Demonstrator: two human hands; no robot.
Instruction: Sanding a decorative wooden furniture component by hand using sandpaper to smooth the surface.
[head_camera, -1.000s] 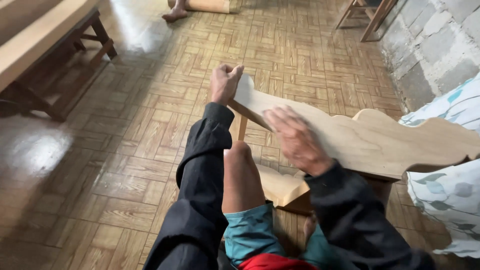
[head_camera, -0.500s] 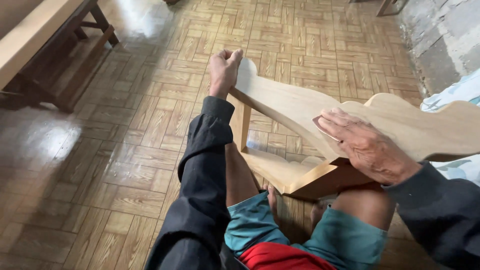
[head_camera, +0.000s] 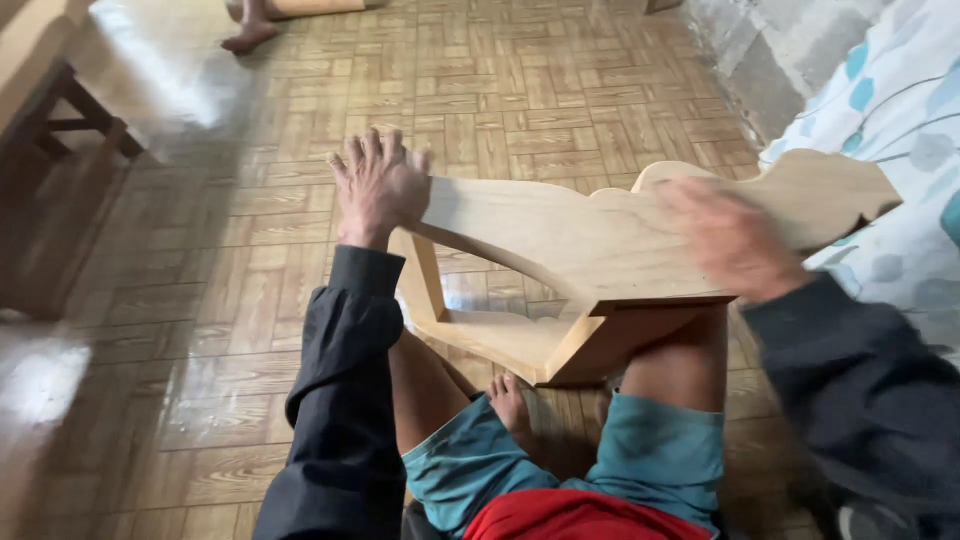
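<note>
Comparing this moment with the views from half a second and one second ago, we find that the left hand (head_camera: 378, 188) has changed its hold: it was wrapped in a fist around the far left end of the scalloped wooden board (head_camera: 600, 240), and it now lies over that end with the fingers spread and extended toward the far side, palm against the wood. The right hand (head_camera: 728, 238) has travelled rightward along the board's face, from near its middle toward the right-hand curve. We judge this consistent with a rubbing stroke along the face, the left hand bracing the piece. The board forms the upper face of an unfinished wooden frame (head_camera: 520, 345), which rests across the person's bare knees, above the parquet floor (head_camera: 250, 260). The right hand is motion-blurred; we cannot tell whether its fingers are spread or closed, nor whether the flat pad seen under it earlier is there now. The frame's underside and its contact with the right knee are hidden. A patterned cloth (head_camera: 890, 130) at right is cut off by the edge, as is a dark wooden bench (head_camera: 60, 170) at left. At the far edge, a bare foot (head_camera: 245, 38) of another person is only partly in view.
</note>
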